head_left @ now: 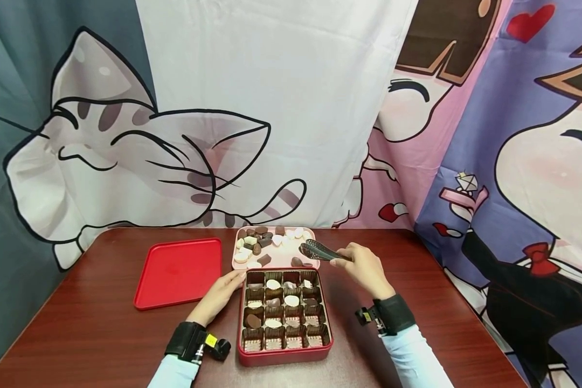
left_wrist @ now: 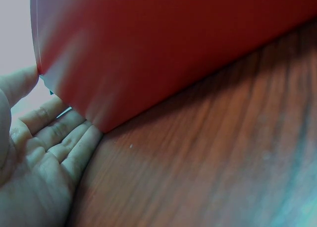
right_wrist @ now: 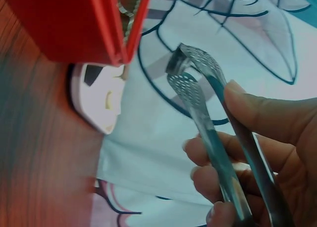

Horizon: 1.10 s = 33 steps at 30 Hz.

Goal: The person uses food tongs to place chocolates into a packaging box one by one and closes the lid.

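From the head view, the right hand grips perforated metal tongs over the pink tray of loose chocolates, behind the red partitioned chocolate box on the brown wooden desk. The right wrist view alone shows the tong tips nearly closed and empty. The left wrist view alone shows the left hand with its grip open, straight fingers against the box's corner.

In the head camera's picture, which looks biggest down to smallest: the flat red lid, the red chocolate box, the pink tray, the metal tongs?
1. Red chocolate box and red lid: look about alike; the box sits nearer the camera, so no ranking.
2. Pink tray.
3. Tongs, held in the right hand.
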Motion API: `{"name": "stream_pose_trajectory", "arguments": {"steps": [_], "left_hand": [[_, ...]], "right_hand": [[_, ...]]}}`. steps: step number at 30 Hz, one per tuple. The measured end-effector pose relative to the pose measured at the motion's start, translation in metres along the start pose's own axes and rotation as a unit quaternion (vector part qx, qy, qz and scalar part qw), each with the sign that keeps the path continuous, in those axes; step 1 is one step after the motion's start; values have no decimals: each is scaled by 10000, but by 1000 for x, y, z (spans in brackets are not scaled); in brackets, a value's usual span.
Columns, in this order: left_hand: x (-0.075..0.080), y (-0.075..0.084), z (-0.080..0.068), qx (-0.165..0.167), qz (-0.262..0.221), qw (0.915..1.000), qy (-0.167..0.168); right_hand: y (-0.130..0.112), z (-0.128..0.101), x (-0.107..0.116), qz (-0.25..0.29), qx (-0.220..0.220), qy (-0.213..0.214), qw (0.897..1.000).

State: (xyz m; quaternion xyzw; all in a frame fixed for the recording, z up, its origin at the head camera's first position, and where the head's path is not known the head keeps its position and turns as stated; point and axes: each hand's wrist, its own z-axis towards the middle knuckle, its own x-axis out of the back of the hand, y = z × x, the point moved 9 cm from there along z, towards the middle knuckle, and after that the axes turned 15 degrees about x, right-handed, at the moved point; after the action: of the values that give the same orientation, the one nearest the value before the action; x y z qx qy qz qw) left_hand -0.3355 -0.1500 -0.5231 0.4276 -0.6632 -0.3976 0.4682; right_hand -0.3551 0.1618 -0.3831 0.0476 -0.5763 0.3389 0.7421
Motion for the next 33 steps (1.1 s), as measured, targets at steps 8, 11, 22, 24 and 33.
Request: {"name": "stream_pose_trajectory", "arguments": {"steps": [8, 11, 22, 24, 33], "left_hand": [[0, 2, 0, -3, 177, 9998, 83], [0, 1, 0, 44, 101, 9999, 81], [1, 0, -3, 51, 53, 10000, 30], [0, 0, -3, 63, 7, 10000, 24], [1, 0, -2, 34, 61, 10000, 51]], "right_hand": [[-14, -15, 12, 156, 198, -73, 9997], [-19, -20, 14, 208, 263, -140, 9993], [-38, -37, 12, 349, 535, -599, 9962], [-41, -39, 10, 348, 665, -728, 9945], [-55, -47, -2, 510, 1279, -1208, 9831]]}}
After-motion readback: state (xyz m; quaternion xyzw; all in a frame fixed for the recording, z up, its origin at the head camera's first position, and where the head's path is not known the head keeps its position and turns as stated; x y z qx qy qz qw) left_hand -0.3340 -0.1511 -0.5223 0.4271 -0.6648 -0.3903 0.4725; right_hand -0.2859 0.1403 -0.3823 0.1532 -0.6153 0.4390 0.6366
